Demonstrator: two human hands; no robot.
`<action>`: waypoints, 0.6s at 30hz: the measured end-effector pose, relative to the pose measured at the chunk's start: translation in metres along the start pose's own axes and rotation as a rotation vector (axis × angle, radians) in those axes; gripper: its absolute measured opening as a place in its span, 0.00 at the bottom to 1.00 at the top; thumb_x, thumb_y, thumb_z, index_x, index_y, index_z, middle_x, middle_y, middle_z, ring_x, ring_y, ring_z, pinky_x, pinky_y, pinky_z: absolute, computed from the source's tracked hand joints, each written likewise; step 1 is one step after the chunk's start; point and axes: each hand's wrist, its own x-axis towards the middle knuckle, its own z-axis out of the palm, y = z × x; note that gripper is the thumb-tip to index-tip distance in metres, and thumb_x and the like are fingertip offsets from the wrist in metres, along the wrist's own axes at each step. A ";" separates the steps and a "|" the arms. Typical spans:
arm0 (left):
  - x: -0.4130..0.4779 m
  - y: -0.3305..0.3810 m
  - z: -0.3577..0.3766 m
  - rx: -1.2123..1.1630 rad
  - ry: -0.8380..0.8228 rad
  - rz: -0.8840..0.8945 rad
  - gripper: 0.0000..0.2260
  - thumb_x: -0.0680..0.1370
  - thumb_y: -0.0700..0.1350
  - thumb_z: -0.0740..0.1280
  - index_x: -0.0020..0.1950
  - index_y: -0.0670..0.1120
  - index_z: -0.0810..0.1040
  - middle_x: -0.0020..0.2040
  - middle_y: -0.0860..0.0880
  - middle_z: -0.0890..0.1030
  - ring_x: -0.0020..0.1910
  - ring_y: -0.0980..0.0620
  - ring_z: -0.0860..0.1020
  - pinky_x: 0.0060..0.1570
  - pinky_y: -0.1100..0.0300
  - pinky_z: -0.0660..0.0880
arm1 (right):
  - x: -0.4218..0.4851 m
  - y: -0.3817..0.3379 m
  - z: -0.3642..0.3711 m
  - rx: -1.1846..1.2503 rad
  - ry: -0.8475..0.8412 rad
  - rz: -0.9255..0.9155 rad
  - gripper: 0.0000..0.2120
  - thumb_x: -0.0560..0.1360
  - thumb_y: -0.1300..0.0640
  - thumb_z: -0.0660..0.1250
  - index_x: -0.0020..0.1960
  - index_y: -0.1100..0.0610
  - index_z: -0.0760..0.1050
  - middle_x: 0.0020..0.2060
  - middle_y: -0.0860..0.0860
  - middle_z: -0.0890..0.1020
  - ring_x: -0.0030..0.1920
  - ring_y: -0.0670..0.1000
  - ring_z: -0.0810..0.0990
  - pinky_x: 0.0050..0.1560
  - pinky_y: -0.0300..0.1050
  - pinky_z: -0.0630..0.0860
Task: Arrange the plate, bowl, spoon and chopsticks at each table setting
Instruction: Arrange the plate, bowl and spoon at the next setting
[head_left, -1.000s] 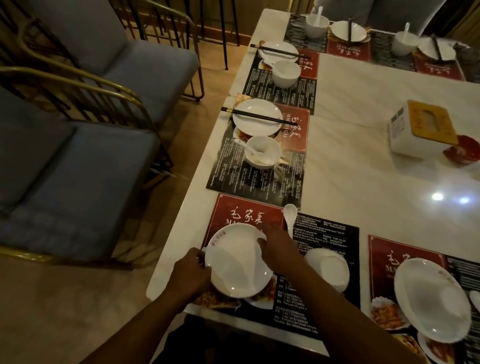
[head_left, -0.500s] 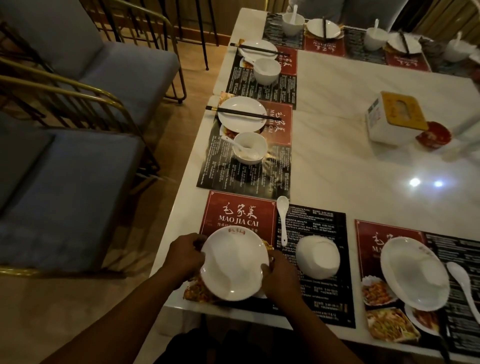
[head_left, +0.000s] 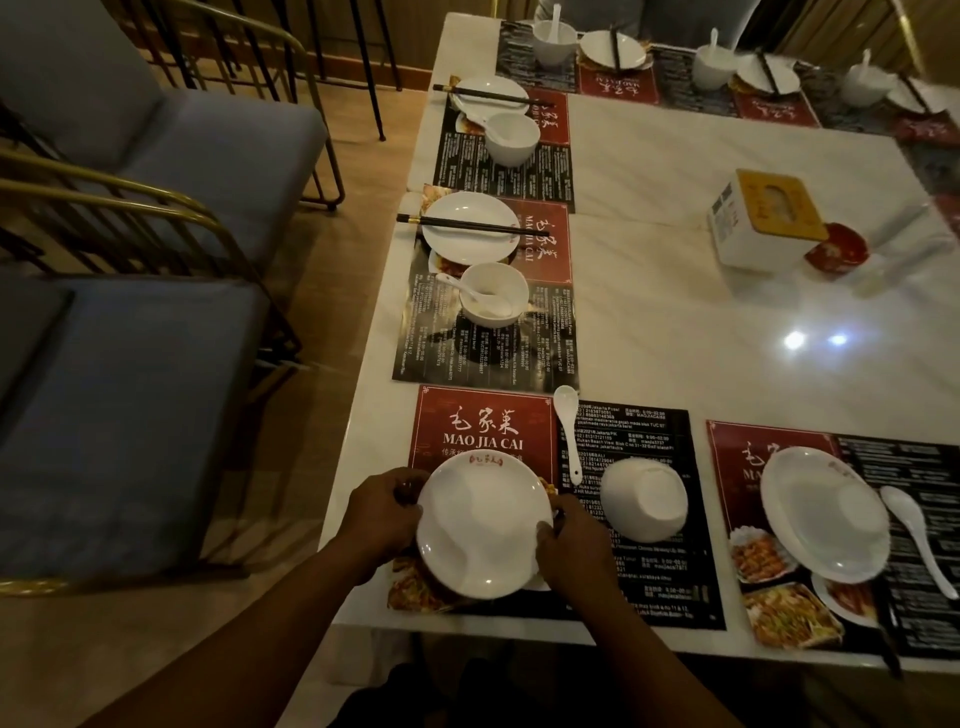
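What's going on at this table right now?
A person is laying a table setting. The left hand and right hand hold a white plate by opposite edges over the nearest placemat. A bowl, seemingly upside down, and a spoon lie beside it on the mat. The next setting along already has chopsticks; this one shows none.
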 end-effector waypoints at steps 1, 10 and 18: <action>0.001 0.000 0.000 -0.001 -0.002 -0.003 0.20 0.74 0.34 0.71 0.57 0.58 0.80 0.53 0.52 0.81 0.53 0.47 0.80 0.46 0.47 0.83 | 0.000 -0.001 0.000 -0.003 0.003 0.002 0.13 0.77 0.57 0.68 0.61 0.50 0.74 0.52 0.48 0.83 0.51 0.51 0.82 0.51 0.50 0.81; 0.006 0.000 -0.004 0.023 -0.018 0.002 0.19 0.75 0.35 0.71 0.58 0.57 0.80 0.52 0.48 0.82 0.50 0.45 0.81 0.42 0.50 0.84 | 0.000 -0.003 0.001 0.034 0.003 0.019 0.15 0.77 0.59 0.67 0.63 0.50 0.74 0.49 0.45 0.81 0.47 0.45 0.77 0.44 0.38 0.71; 0.010 0.000 -0.008 0.027 -0.048 -0.004 0.19 0.75 0.35 0.71 0.60 0.55 0.80 0.52 0.49 0.82 0.49 0.47 0.81 0.39 0.55 0.83 | -0.001 -0.003 0.004 0.052 0.028 0.023 0.16 0.76 0.59 0.68 0.63 0.50 0.75 0.46 0.42 0.78 0.46 0.44 0.76 0.47 0.39 0.71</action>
